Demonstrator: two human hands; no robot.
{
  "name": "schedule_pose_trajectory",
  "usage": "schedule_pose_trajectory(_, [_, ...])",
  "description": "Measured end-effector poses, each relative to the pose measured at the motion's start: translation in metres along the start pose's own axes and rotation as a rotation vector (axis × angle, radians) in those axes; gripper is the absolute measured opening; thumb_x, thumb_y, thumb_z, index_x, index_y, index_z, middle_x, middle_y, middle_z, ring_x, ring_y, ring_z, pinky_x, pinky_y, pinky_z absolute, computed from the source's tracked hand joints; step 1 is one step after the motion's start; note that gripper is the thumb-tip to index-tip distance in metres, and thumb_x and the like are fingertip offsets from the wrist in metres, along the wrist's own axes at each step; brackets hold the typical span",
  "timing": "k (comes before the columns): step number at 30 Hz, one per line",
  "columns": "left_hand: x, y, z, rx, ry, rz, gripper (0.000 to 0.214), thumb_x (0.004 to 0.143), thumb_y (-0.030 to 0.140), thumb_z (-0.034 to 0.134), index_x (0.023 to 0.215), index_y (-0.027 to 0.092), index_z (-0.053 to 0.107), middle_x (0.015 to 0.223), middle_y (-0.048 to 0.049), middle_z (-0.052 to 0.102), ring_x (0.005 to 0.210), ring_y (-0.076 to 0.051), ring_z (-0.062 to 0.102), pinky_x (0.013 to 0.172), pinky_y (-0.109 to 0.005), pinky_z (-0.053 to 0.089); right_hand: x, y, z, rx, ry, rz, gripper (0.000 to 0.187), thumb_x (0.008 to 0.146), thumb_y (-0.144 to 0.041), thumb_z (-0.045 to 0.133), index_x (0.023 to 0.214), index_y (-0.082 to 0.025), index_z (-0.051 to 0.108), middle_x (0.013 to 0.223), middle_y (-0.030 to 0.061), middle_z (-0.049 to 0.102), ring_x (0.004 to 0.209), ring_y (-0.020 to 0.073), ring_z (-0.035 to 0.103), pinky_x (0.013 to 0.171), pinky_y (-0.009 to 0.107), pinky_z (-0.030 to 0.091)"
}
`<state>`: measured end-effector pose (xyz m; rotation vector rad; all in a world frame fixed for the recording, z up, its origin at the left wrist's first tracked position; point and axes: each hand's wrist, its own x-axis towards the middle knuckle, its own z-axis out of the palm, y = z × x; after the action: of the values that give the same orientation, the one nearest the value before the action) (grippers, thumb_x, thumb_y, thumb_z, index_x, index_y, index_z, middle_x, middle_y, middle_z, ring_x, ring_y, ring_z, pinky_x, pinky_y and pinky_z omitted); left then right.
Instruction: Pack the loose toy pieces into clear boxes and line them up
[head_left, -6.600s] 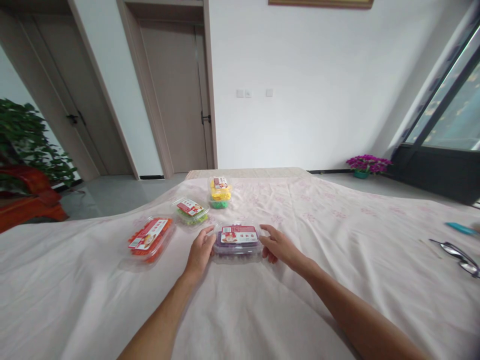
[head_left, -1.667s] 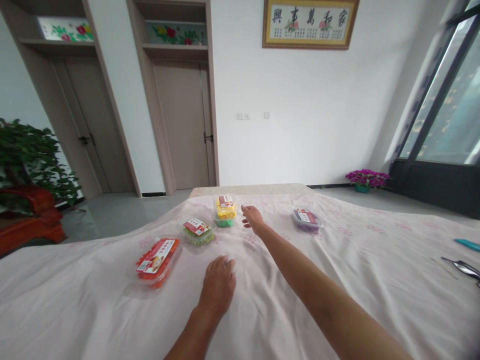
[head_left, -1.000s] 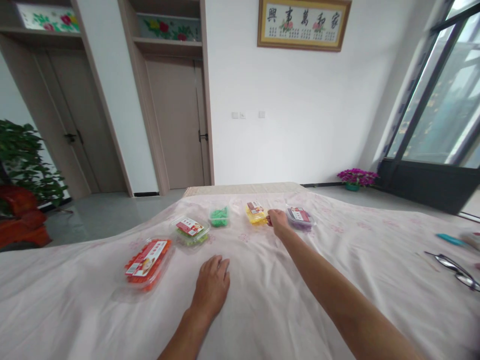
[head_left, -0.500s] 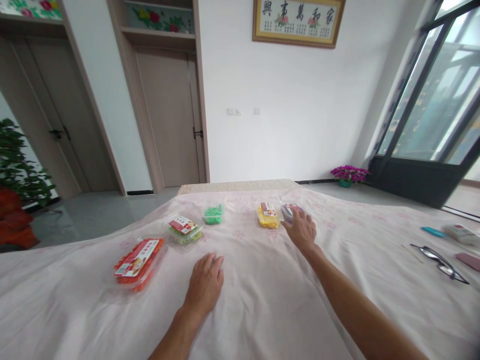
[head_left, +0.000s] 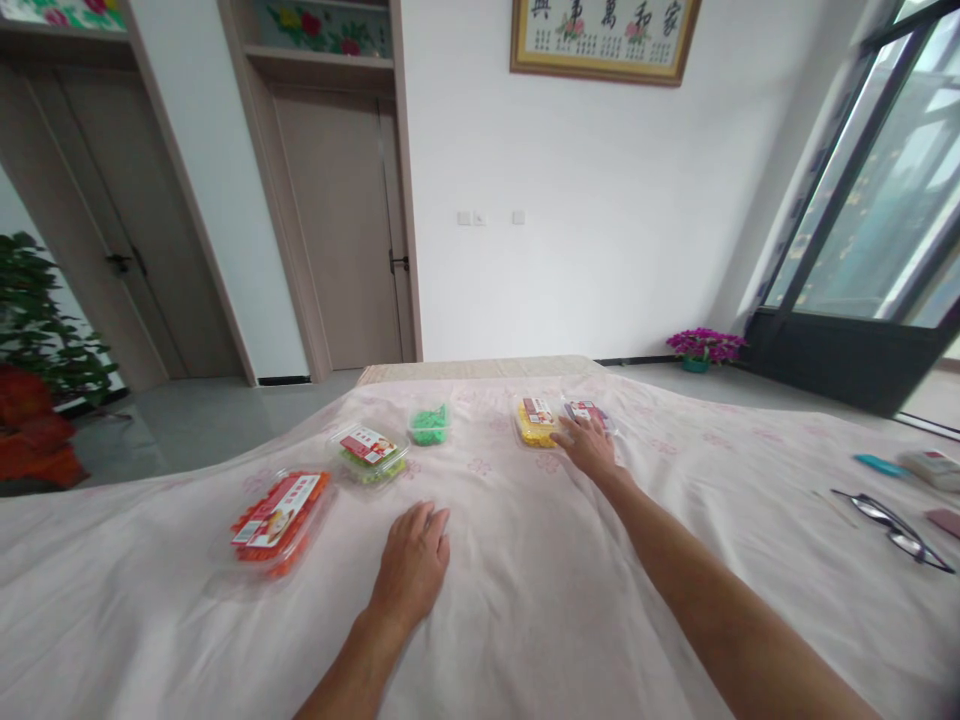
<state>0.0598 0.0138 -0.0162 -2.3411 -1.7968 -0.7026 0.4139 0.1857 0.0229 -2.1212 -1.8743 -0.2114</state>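
Observation:
My left hand (head_left: pixel 414 562) rests on the pink-white cloth (head_left: pixel 510 600), fingers loosely stretched and holding nothing. My right hand (head_left: pixel 591 450) reaches forward with its fingers apart, over the near side of a transparent plastic box with purple contents (head_left: pixel 585 411), partly hidden by the fingers. Its thumb side is at the right edge of the box of yellow pieces (head_left: pixel 535 424); contact cannot be made out. Left of these stand a box of green pieces (head_left: pixel 430 426), a labelled box of yellow-green pieces (head_left: pixel 369 455) and a larger box of orange-red pieces (head_left: pixel 281 525).
On the right of the cloth lie eyeglasses (head_left: pixel 894 530), a light-blue object (head_left: pixel 880 465), a whitish box (head_left: pixel 932 468) and a dark pink item (head_left: pixel 945 523). Behind are a wall, doors and a pot of purple flowers (head_left: pixel 705 346).
My right hand has shifted slightly left, from the purple box toward the yellow one. My left hand stays in place. The camera view has moved slightly.

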Motion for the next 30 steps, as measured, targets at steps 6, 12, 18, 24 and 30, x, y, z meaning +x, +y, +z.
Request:
schedule_pose_trajectory(6, [0.0, -0.002, 0.004, -0.004, 0.012, 0.008, 0.038, 0.091, 0.019, 0.048, 0.126, 0.021, 0.063, 0.129, -0.0104, 0.06, 0.124, -0.025, 0.053, 0.111, -0.043, 0.038, 0.001, -0.023, -0.019, -0.054, 0.023, 0.056, 0.053, 0.092, -0.054, 0.048, 0.14, -0.03, 0.051, 0.153, 0.0112, 0.039, 0.143, 0.0376, 0.023, 0.106, 0.063, 0.025])
schedule_pose_trajectory(12, [0.0, 0.0, 0.002, 0.005, 0.003, 0.004, 0.038, 0.093, 0.019, 0.044, 0.127, 0.02, 0.063, 0.131, -0.0115, 0.059, 0.125, -0.025, 0.052, 0.111, -0.044, 0.037, -0.018, -0.122, -0.024, 0.064, 0.006, -0.348, 0.036, 0.097, -0.03, 0.045, 0.13, -0.025, 0.059, 0.137, 0.0094, 0.057, 0.114, 0.0252, 0.057, 0.097, 0.038, 0.04])
schedule_pose_trajectory(18, [-0.002, -0.003, 0.003, -0.019, -0.005, 0.004, 0.039, 0.092, 0.018, 0.045, 0.128, 0.02, 0.061, 0.133, -0.0112, 0.059, 0.128, -0.027, 0.05, 0.112, -0.046, 0.036, -0.025, -0.22, -0.019, -0.036, 0.027, -0.611, 0.033, 0.098, -0.028, 0.048, 0.13, -0.022, 0.056, 0.135, 0.0104, 0.058, 0.116, 0.0243, 0.055, 0.091, 0.034, 0.042])
schedule_pose_trajectory(24, [-0.002, -0.005, 0.007, -0.031, 0.009, 0.007, 0.039, 0.093, 0.019, 0.045, 0.128, 0.021, 0.06, 0.133, -0.0118, 0.058, 0.13, -0.026, 0.048, 0.113, -0.046, 0.034, -0.011, -0.251, -0.014, -0.125, -0.025, -0.694, 0.028, 0.096, -0.011, 0.042, 0.107, -0.014, 0.067, 0.114, 0.0165, 0.066, 0.107, 0.0258, 0.059, 0.089, 0.038, 0.041])
schedule_pose_trajectory(30, [-0.001, -0.002, 0.0, -0.046, -0.008, -0.008, 0.039, 0.091, 0.018, 0.045, 0.127, 0.021, 0.061, 0.132, -0.0112, 0.059, 0.129, -0.026, 0.049, 0.113, -0.046, 0.035, -0.01, -0.23, -0.02, -0.21, -0.053, -0.72, 0.027, 0.096, -0.011, 0.043, 0.106, -0.013, 0.068, 0.11, 0.019, 0.067, 0.099, 0.0234, 0.064, 0.086, 0.036, 0.044])
